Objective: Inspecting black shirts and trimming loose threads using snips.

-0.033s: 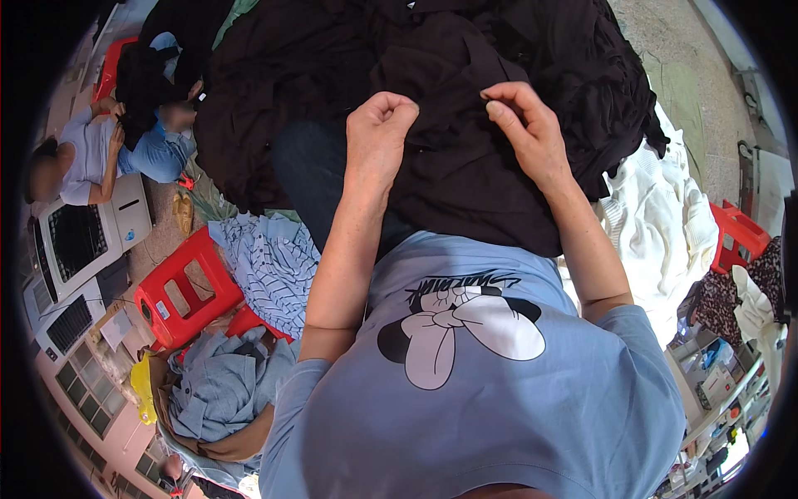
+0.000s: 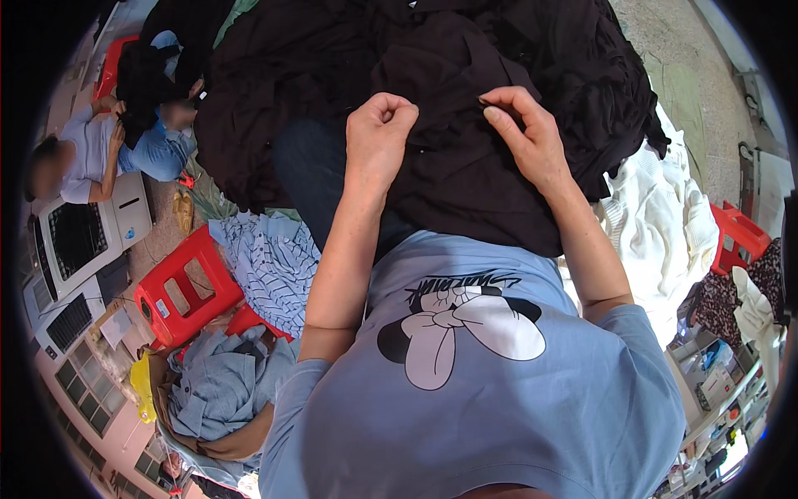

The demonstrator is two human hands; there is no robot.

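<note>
A large heap of black cloth (image 2: 465,187) covers my lap and spreads out beyond my hands. Over its middle, my left hand (image 2: 378,137) is closed in a pinch, thumb against bent fingers. What it holds is hidden. To its right, my right hand (image 2: 528,133) is curled, its thumb a little below the forefinger tip. Something small and dark shows at that fingertip, too small to name. A short gap over the black cloth parts the two hands.
At left stand a red plastic stool (image 2: 187,287), a striped blue garment (image 2: 270,262) and a container of blue-grey clothes (image 2: 220,387). White knitwear (image 2: 661,224) and another red stool (image 2: 736,237) are at right. A seated person (image 2: 91,154) handles dark cloth at far left.
My right hand's fingertips have dipped slightly, and the small dark thing shows more at the forefinger tip. The left hand stays in nearly the same place.
</note>
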